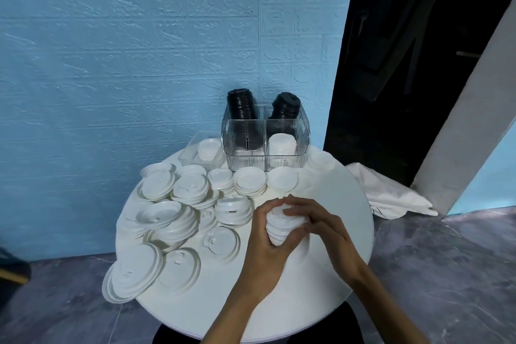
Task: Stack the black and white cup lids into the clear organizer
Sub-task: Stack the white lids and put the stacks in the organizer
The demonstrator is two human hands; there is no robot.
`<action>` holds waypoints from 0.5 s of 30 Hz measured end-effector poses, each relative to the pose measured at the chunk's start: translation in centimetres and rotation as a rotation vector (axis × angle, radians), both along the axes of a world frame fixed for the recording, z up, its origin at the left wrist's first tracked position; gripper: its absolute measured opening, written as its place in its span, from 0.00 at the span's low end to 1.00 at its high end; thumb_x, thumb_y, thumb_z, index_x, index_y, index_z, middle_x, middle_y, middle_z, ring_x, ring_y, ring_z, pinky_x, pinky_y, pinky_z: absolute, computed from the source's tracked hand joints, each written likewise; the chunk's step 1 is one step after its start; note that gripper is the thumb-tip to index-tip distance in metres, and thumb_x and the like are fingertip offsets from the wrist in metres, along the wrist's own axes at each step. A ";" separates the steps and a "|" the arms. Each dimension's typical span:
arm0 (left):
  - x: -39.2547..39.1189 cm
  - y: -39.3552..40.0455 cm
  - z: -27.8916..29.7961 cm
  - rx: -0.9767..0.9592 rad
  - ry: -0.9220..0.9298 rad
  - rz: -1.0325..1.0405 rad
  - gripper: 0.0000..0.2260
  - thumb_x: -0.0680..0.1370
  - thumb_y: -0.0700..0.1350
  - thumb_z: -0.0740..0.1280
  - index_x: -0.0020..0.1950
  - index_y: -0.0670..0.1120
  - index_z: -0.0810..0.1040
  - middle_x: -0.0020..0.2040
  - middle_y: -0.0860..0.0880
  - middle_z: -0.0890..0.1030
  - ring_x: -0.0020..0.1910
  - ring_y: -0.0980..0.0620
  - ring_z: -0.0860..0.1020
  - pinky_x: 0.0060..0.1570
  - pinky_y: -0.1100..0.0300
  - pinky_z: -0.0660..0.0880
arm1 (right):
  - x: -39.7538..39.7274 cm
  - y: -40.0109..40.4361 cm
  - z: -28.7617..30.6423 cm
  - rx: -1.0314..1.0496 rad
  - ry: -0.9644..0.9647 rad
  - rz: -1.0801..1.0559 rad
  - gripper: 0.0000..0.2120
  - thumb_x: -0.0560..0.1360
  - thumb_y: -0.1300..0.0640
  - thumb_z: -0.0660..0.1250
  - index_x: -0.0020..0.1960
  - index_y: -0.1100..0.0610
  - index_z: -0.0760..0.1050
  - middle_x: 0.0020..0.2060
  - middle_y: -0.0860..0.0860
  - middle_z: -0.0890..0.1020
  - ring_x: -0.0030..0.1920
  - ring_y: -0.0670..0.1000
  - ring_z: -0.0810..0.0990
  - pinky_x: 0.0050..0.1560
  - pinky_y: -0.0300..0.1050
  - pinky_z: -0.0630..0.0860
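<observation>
My left hand [264,248] and my right hand [321,225] both grip a small stack of white lids [279,227] just above the round white table [321,288]. The clear organizer [231,131] stands at the table's far edge. Its two back compartments hold stacks of black lids [241,105], the second black stack [286,106] on the right. Its front right compartment holds a white lid stack [282,148]. Several loose white lids [178,220] lie in piles over the left half of the table.
A row of white lid piles [250,179] sits right in front of the organizer. A clear tray [192,148] with white lids is at its left. White cloth [391,195] lies on the floor to the right, beside a dark doorway. The blue wall is close behind.
</observation>
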State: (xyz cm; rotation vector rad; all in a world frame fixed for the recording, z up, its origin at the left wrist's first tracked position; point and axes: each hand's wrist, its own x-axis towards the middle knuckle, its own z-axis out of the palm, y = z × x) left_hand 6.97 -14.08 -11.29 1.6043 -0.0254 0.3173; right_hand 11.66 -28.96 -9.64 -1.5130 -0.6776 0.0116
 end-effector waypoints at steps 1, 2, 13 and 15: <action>0.0 0.0 0.0 -0.003 0.004 0.001 0.24 0.74 0.53 0.77 0.67 0.59 0.73 0.67 0.53 0.79 0.70 0.51 0.76 0.71 0.43 0.72 | 0.1 -0.2 0.1 -0.011 0.013 0.017 0.17 0.73 0.55 0.62 0.57 0.54 0.84 0.66 0.50 0.81 0.70 0.54 0.75 0.71 0.45 0.70; 0.1 0.0 0.0 -0.001 0.006 0.003 0.24 0.74 0.54 0.77 0.67 0.58 0.73 0.67 0.53 0.79 0.70 0.50 0.76 0.71 0.41 0.71 | 0.4 -0.4 0.4 -0.027 0.020 0.032 0.18 0.73 0.58 0.62 0.59 0.56 0.84 0.66 0.50 0.81 0.70 0.53 0.75 0.70 0.44 0.71; 0.6 0.2 -0.6 0.041 0.001 -0.003 0.24 0.70 0.56 0.76 0.64 0.62 0.73 0.66 0.57 0.78 0.68 0.51 0.76 0.71 0.44 0.72 | 15.4 -4.3 -0.3 -0.309 0.052 -0.678 0.12 0.76 0.62 0.70 0.56 0.49 0.80 0.59 0.48 0.78 0.57 0.47 0.77 0.59 0.44 0.74; 0.5 0.2 -0.5 0.037 -0.002 -0.002 0.24 0.70 0.56 0.76 0.63 0.63 0.73 0.65 0.57 0.78 0.68 0.52 0.76 0.71 0.46 0.72 | 18.5 -5.0 -1.7 -0.457 0.037 -0.656 0.14 0.75 0.54 0.72 0.60 0.50 0.79 0.60 0.50 0.78 0.58 0.48 0.75 0.59 0.46 0.73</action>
